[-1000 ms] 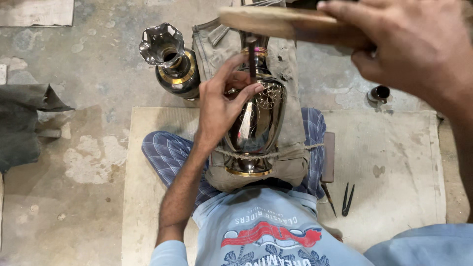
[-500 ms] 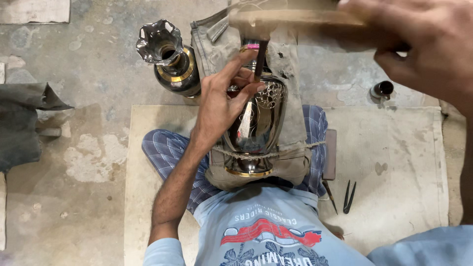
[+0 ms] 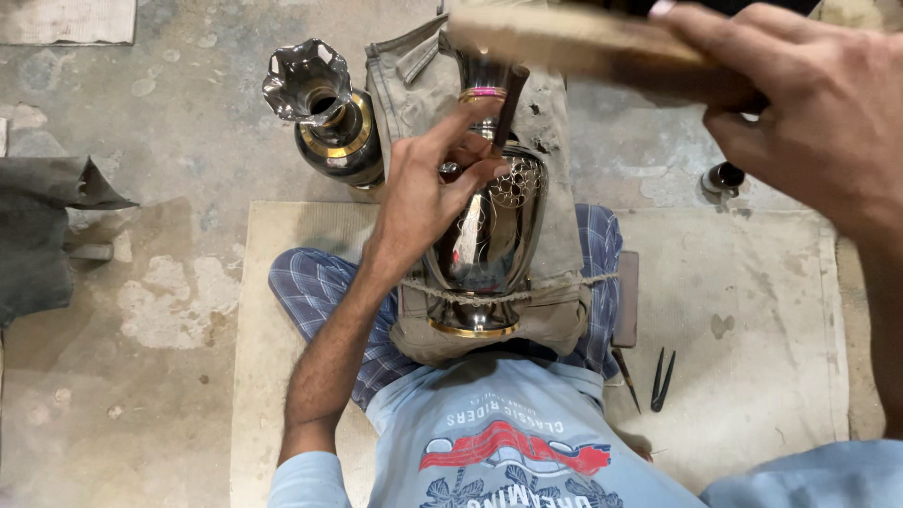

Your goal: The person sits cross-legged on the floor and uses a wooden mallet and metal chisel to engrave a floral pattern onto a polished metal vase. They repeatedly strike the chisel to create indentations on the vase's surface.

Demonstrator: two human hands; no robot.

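Vase: the dark polished metal vase with brass rims (image 3: pixel 489 235) lies across my lap on grey cloth, roped down.
Left hand (image 3: pixel 428 193): fingers pinch a thin dark chisel (image 3: pixel 508 108) against its shoulder.
Right hand (image 3: pixel 818 113): closed around a blurred wooden mallet (image 3: pixel 574 42), raised far right.
Handling: I judge it heavy, stiff, slippery and easily dented; grip at the neck.
Neighbour: a second fluted vase (image 3: pixel 329 118) stands far left.
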